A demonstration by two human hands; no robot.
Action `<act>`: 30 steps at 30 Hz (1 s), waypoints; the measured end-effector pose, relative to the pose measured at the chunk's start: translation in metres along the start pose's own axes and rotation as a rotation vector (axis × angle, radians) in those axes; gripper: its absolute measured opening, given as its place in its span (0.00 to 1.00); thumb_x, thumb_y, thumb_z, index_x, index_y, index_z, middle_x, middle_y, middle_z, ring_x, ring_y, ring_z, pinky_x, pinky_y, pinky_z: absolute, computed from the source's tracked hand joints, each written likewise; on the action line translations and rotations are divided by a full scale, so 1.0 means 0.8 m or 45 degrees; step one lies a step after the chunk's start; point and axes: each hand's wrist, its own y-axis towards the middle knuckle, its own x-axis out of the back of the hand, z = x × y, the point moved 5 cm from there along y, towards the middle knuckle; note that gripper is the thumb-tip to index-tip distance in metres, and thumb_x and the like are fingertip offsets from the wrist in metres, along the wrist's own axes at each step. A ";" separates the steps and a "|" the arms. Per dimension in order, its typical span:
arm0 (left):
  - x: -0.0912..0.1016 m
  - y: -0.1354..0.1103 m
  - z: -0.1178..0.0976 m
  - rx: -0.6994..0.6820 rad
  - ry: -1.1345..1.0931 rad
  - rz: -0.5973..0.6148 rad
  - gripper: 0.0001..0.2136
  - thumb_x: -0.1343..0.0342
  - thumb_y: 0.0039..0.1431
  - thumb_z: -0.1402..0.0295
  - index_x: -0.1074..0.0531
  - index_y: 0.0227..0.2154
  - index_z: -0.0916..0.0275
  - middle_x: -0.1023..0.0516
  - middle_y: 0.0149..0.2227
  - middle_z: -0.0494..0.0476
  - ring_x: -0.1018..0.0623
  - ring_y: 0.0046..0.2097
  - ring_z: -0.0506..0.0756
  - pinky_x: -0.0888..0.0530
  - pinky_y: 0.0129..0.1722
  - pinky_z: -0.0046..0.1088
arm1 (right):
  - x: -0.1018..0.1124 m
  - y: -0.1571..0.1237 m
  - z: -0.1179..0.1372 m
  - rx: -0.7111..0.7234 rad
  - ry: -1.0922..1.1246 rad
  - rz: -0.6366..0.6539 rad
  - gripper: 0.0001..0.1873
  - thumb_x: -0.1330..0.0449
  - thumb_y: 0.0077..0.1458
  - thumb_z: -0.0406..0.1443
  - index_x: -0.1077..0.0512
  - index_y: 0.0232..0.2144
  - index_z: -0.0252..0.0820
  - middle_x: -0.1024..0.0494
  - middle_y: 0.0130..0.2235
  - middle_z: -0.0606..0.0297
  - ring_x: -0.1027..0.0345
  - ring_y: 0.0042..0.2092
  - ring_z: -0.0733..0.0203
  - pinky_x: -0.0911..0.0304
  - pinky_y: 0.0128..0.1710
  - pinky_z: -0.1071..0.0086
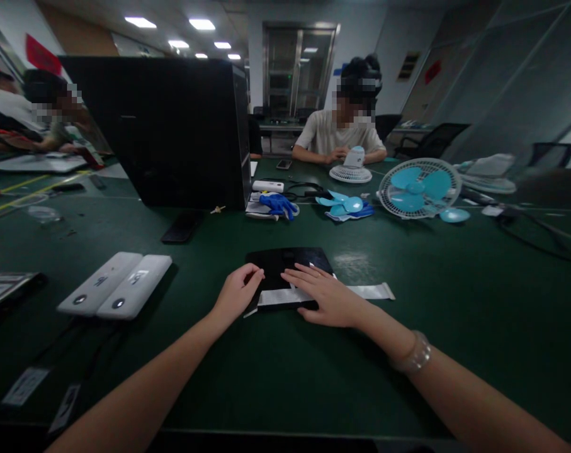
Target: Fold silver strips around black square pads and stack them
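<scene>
A flat black panel-like object [266, 258] lies on the green table in front of me. Across its near side runs a pale, flat ribbon-like strip [278, 296], its right end reaching past the black object onto the table. My right hand [325, 292] rests flat over the strip and the black surface, fingers stretched out. At the left edge is my left hand [240, 289], its thumb and fingertips pinched together; whatever may be between them is too small to make out. A clear band circles my right wrist.
Two white power banks [134, 286] with cables lie at left, near a black phone [182, 228]. A large black case [172, 132] stands behind. Blue-and-white gloves [276, 206], blue fan blades [344, 202] and a fan [417, 187] sit farther back. A person [346, 126] works opposite.
</scene>
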 end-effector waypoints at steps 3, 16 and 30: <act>-0.002 -0.001 -0.003 -0.015 0.005 0.014 0.14 0.54 0.62 0.58 0.28 0.31 0.61 0.26 0.31 0.52 0.27 0.35 0.54 0.33 0.35 0.29 | 0.000 0.002 -0.001 -0.023 0.015 -0.014 0.41 0.45 0.57 0.46 0.56 0.68 0.47 0.53 0.67 0.63 0.62 0.67 0.54 0.62 0.65 0.53; 0.003 -0.006 -0.013 -0.020 0.038 0.031 0.14 0.54 0.62 0.58 0.28 0.31 0.61 0.25 0.31 0.53 0.27 0.34 0.55 0.33 0.33 0.29 | -0.002 0.003 -0.002 -0.169 -0.076 0.024 0.47 0.47 0.55 0.52 0.59 0.68 0.39 0.55 0.67 0.56 0.59 0.66 0.51 0.59 0.64 0.54; 0.000 -0.006 -0.013 -0.063 0.025 0.035 0.13 0.53 0.62 0.60 0.28 0.31 0.61 0.25 0.32 0.53 0.27 0.34 0.53 0.32 0.35 0.28 | -0.004 0.004 0.002 -0.200 -0.165 0.014 0.46 0.48 0.55 0.53 0.57 0.68 0.37 0.54 0.67 0.57 0.58 0.66 0.48 0.56 0.63 0.48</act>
